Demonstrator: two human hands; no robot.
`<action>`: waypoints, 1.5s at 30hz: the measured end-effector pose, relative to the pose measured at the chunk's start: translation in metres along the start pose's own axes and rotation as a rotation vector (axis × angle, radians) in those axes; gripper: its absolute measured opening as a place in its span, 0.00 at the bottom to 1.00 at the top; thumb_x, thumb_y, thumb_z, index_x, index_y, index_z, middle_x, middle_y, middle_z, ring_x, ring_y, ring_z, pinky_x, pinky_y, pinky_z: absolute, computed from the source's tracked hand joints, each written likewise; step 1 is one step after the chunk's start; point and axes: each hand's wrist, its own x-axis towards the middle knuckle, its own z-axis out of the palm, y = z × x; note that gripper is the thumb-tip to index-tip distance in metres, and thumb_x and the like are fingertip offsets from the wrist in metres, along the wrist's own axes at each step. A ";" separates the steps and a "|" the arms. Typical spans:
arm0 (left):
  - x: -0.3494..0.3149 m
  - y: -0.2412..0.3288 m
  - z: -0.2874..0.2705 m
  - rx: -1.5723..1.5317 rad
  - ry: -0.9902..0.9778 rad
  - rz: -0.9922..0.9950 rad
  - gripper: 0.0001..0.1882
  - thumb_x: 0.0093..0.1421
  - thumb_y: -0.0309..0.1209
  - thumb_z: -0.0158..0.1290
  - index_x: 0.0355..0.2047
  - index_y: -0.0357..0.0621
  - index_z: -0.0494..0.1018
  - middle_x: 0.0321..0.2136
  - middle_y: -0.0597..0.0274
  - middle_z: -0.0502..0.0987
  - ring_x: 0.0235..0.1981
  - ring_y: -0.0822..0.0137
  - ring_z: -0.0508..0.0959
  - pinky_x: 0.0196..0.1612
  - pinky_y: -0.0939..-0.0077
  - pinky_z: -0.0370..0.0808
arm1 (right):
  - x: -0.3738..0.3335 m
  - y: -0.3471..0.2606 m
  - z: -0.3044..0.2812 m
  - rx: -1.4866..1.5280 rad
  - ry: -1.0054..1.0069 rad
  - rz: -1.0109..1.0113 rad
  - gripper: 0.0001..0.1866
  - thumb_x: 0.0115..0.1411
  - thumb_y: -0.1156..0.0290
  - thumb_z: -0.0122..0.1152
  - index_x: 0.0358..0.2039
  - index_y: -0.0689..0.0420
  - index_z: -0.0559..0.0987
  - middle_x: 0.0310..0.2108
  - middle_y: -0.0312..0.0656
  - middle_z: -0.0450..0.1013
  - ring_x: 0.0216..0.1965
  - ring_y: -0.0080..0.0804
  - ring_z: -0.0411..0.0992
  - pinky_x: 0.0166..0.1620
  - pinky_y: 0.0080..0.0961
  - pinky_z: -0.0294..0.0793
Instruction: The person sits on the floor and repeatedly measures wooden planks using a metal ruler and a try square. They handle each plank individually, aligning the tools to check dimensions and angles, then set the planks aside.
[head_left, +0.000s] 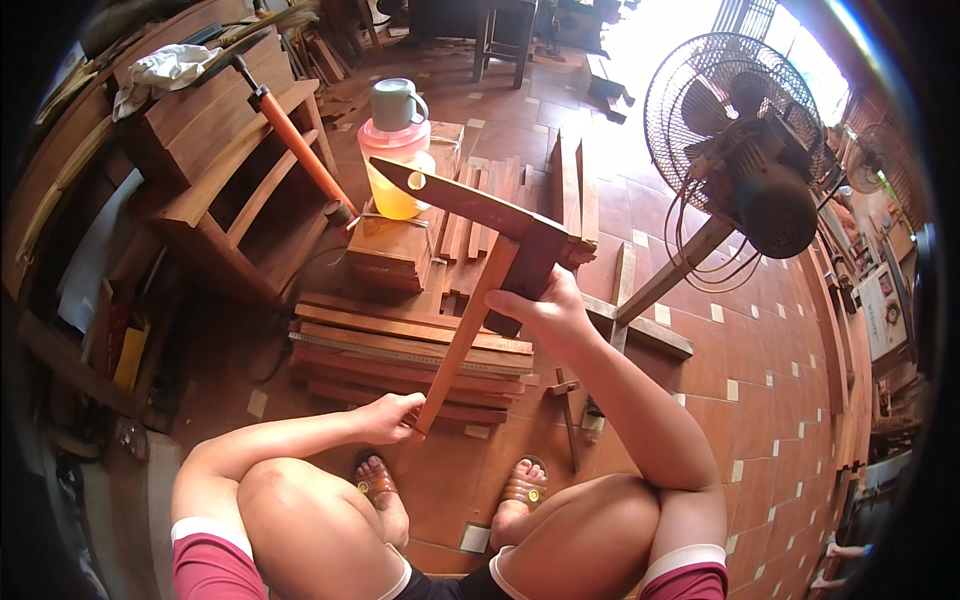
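Observation:
My right hand [548,308] is closed around the dark wooden block of a pointed wooden try square [455,200], its thumb pressing where a wooden strip meets the block. The long tapered blade reaches up and to the left. The reddish wooden strip [465,335] slants down from the square toward my left hand [396,416], whose fingers pinch its lower end. Beneath lies a stack of wooden strips [400,375] on the floor, with a pale strip with fine marks [415,352] along it. A wooden tool with a crosspiece [565,390] lies right of the stack.
A pedestal fan [735,130] with a crossed wooden base [650,335] stands at the right. Ahead, a yellow and pink jug [398,180] carries a grey cup [397,104] on a wooden box. An orange hand pump [300,150] leans on the wooden furniture [215,130] at the left.

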 end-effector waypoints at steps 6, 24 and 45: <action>0.004 0.017 -0.001 -0.325 -0.149 0.077 0.21 0.61 0.28 0.62 0.53 0.41 0.69 0.45 0.59 0.79 0.50 0.68 0.78 0.58 0.65 0.75 | -0.010 -0.005 0.004 -0.025 -0.092 -0.001 0.17 0.54 0.76 0.73 0.43 0.61 0.79 0.38 0.35 0.79 0.38 0.19 0.76 0.42 0.22 0.77; -0.003 0.052 -0.014 0.001 -0.076 0.086 0.16 0.54 0.36 0.70 0.34 0.40 0.76 0.27 0.65 0.81 0.30 0.74 0.80 0.35 0.77 0.79 | -0.006 0.025 -0.013 0.201 -0.122 0.072 0.17 0.57 0.73 0.72 0.46 0.58 0.78 0.39 0.33 0.78 0.40 0.19 0.74 0.45 0.23 0.76; -0.005 0.058 -0.011 0.125 -0.059 0.109 0.21 0.54 0.43 0.69 0.33 0.41 0.75 0.26 0.62 0.81 0.28 0.72 0.80 0.31 0.74 0.76 | 0.000 0.035 -0.011 0.146 -0.037 0.126 0.17 0.57 0.75 0.71 0.46 0.59 0.77 0.39 0.36 0.78 0.38 0.21 0.76 0.40 0.22 0.78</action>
